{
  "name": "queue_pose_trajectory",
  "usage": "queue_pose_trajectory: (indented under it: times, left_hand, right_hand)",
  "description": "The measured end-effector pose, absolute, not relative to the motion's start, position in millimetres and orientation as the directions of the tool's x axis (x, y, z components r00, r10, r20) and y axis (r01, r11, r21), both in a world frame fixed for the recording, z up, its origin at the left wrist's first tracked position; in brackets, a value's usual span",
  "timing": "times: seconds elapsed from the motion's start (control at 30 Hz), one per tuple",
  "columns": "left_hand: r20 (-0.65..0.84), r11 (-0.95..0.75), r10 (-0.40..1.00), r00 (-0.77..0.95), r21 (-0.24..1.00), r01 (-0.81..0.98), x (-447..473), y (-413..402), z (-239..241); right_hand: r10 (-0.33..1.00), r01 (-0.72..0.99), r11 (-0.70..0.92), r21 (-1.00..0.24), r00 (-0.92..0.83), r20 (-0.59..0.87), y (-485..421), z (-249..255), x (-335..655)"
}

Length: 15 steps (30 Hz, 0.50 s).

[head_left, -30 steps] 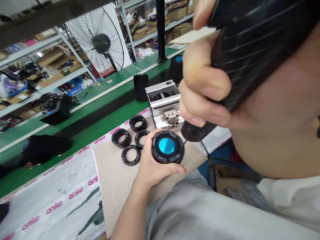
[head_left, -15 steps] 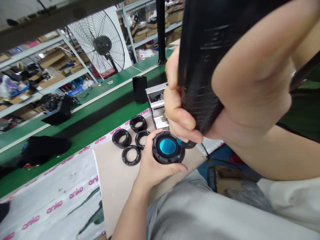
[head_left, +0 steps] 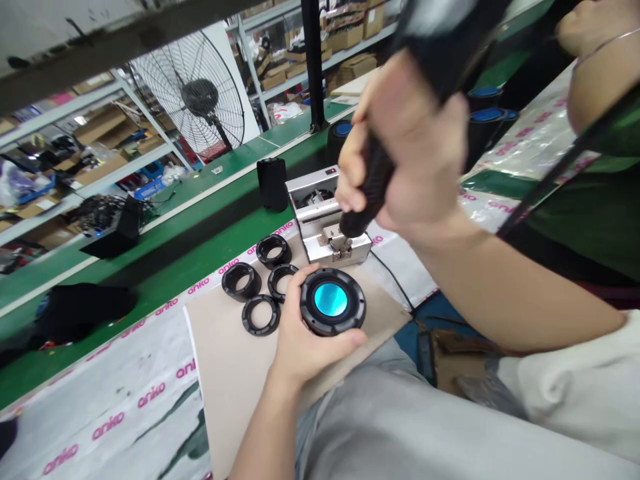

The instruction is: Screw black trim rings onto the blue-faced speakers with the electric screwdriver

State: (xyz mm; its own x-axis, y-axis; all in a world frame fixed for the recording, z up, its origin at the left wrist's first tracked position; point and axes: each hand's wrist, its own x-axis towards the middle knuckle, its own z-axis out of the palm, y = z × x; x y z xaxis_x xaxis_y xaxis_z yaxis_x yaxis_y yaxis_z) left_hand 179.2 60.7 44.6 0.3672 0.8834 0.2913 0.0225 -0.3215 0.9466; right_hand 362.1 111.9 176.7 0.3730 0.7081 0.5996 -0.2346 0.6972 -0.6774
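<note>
Head view: right hand [head_left: 410,157], fingers wrapped round the driver [head_left: 380,167], has lifted its tip off the speaker [head_left: 333,301] to the feeder [head_left: 333,227]; left hand [head_left: 305,343] fingers still cup the speaker.

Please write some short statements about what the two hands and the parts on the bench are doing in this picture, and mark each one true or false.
1. The left hand holds a round black part with a blue centre. True.
2. The right hand is empty. False: it grips a black driver.
3. The driver's tip is on the blue-centred part. False: it is at the silver box behind that part.
4. Four black rings lie left of the blue-centred part. True.
5. The rings are stacked in one pile. False: they lie side by side on the tan mat.
</note>
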Motion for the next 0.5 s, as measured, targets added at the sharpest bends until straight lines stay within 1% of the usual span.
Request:
queue_pose_trajectory:
  times: [0.03,0.1,0.23,0.4,0.47,0.5]
  left_hand:
    - [0.287,-0.318,0.886,0.364,0.948,0.027,179.0,60.6,43.4]
    - [0.291,-0.32,0.886,0.36,0.947,0.022,179.2,60.9,41.9]
    - [0.326,-0.338,0.877,0.354,0.941,-0.028,180.9,61.6,41.4]
    - [0.336,-0.336,0.882,0.331,0.94,-0.06,181.4,60.0,41.3]
    - [0.322,-0.322,0.888,0.328,0.945,-0.057,181.1,58.9,41.5]
    - [0.313,-0.312,0.89,0.331,0.948,-0.057,180.9,58.4,41.9]
  right_hand:
    - [0.744,-0.211,0.649,-0.731,0.377,0.551,121.5,165.9,360.5]
    - [0.786,-0.192,0.593,-0.782,0.348,0.511,135.5,146.3,357.8]
    - [0.829,-0.201,0.539,-0.818,0.303,0.471,142.3,126.3,357.1]
    - [0.871,-0.244,0.485,-0.84,0.216,0.441,137.6,123.0,365.9]
    - [0.882,-0.255,0.469,-0.845,0.194,0.431,130.6,133.4,368.8]
    - [0.872,-0.261,0.486,-0.834,0.205,0.444,125.0,143.4,368.9]
